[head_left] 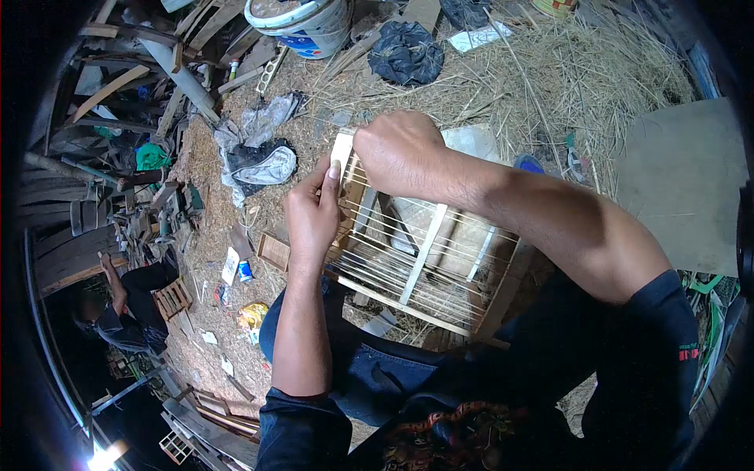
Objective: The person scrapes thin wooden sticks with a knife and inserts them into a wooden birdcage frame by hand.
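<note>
A wooden cage (425, 253) with thin, closely spaced bars and pale slats rests tilted over my lap. My left hand (312, 206) is closed on the cage's left edge, its thumb pressed on a pale wooden strip (342, 149). At the upper left corner, my right hand (399, 153) is curled into a fist against the strip and bars. Its back faces me, so its fingertips and anything inside them are hidden.
Straw and wood shavings cover the ground. A white bucket (306, 33) and black plastic bag (406, 52) lie ahead. Scrap wood (102, 102) is piled left, near another seated person (129, 302). A small wooden box (273, 251) sits beside my left arm; a flat board (682, 188) lies right.
</note>
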A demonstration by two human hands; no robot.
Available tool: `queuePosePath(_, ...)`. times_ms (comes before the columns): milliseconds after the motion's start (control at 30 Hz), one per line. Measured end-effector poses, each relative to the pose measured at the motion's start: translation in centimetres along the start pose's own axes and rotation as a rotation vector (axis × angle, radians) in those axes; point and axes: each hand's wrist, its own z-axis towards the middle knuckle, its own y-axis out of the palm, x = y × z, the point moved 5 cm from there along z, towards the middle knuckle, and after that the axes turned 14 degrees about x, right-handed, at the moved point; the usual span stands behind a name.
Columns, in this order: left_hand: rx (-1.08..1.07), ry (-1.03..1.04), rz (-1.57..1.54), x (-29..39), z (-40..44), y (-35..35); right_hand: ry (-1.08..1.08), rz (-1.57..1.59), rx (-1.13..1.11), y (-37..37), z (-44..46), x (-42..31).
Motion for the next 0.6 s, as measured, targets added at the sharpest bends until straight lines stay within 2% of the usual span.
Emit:
queuePosePath(167, -0.014, -0.050, -0.029, 0.3, -0.2, 0.1, -0.048, 0.025, -0.015, -0.2, 0.2, -0.3)
queuePosePath(233, 0.007, 0.040, -0.015, 0.5, -0.2, 0.1, -0.048, 0.029, -0.005, 0.0, 0.2, -0.3)
queuePosePath(367, -0.004, 0.032, -0.027, -0.1, -0.1, 0.2, -0.048, 0.031, 0.019, 0.4, 0.3, -0.3)
queuePosePath(433, 0.056, 0.234, -0.061, 0.7, 0.0, 0.1, -0.039, 0.024, 0.013, 0.7, 0.4, -0.3)
queuePosePath(467, 0.057, 0.233, -0.061, 1.1, -0.2, -0.1, -0.028, 0.017, 0.006, 0.9, 0.5, -0.2)
queuePosePath(533, -0.024, 0.079, 0.019, 1.3, -0.7, 0.1, -0.026, 0.029, 0.009, 1.0, 0.6, -0.2)
queuePosePath(600, -0.014, 0.058, 0.022, 1.1, -0.7, 0.1, -0.027, 0.042, 0.015, 0.9, 0.8, -0.4)
